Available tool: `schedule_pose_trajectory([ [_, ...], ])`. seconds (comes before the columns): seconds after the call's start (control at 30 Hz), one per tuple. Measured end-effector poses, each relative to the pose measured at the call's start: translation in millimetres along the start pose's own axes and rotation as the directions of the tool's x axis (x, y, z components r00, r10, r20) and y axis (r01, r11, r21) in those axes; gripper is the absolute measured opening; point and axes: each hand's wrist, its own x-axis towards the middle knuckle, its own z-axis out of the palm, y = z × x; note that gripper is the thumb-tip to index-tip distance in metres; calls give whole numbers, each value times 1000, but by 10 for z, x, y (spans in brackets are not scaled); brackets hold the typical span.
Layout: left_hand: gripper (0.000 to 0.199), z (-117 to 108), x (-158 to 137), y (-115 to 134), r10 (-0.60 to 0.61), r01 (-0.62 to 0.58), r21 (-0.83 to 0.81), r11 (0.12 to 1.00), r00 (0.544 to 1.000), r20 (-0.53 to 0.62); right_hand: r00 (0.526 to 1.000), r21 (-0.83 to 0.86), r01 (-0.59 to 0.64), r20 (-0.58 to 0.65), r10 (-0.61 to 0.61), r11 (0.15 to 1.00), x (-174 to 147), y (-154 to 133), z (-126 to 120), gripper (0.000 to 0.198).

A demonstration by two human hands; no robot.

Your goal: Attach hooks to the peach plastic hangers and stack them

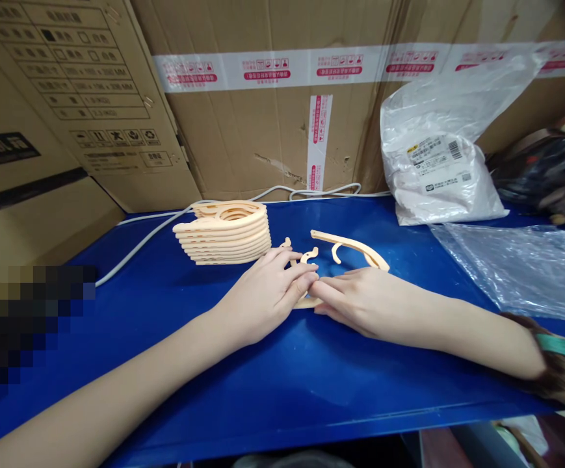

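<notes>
Cream plastic pieces that look like parts of folding clothes hangers lie on the blue table. My left hand [267,296] and my right hand [355,299] meet in the middle, thumbs and fingertips pinched around a cream hanger piece [306,303]. Most of that piece is hidden by my fingers. Small curved hook ends [310,255] stick up just beyond the left fingertips. A loose hanger arm [350,242], long and curved, rests behind my right hand. To the left, close behind my left hand, stands a neat stack of cream hangers [223,237].
Cardboard boxes [243,130] wall off the back and left. A white cable [150,244] runs along the table's rear. At back right sit a white plastic parcel bag [438,162] and a flat clear plastic bag [530,270]. The table's front edge [360,426] is near me.
</notes>
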Motion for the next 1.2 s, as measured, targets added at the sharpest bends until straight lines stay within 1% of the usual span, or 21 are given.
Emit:
schedule_pose_trajectory([
  [0.17, 47, 8, -4, 3, 12, -12, -17, 1000, 1000, -9, 1000, -28, -16, -13, 15, 999, -19, 10, 2, 19],
  [0.3, 48, 14, 0, -7, -8, 8, -49, 999, 1000, -10, 1000, -19, -27, -12, 27, 999, -23, 27, -2, 18],
  [0.43, 47, 31, 6, -15, -33, 31, -77, 997, 999, -13, 997, -5, -79, 12, 79, 997, -29, 59, 5, 20],
  [0.6, 43, 33, 16, 27, -8, 3, -106, 994, 998, -55, 992, -30, -126, 13, 127, 992, -22, 113, 15, 19],
  [0.8, 40, -3, 12, 120, 11, -19, -120, 993, 998, -66, 992, -70, -113, 40, 116, 991, -24, 148, 48, 22],
  [0.9, 39, -10, 2, 146, 21, -31, -143, 989, 997, -73, 994, -45, -105, 31, 106, 993, -36, 154, 44, 23],
  [1.0, 40, -9, -8, 158, 10, -39, -209, 977, 990, -141, 994, 28, -104, 15, 104, 994, -46, 153, 6, 23],
  [1.13, 38, -17, -16, 159, 1, -75, -301, 951, 971, -237, 989, 54, -132, 75, 128, 990, -46, 147, -42, 27],
  [1.2, 37, -33, -19, 158, -6, -97, -326, 940, 953, -301, 986, 50, -138, 99, 133, 989, -41, 149, -44, 26],
])
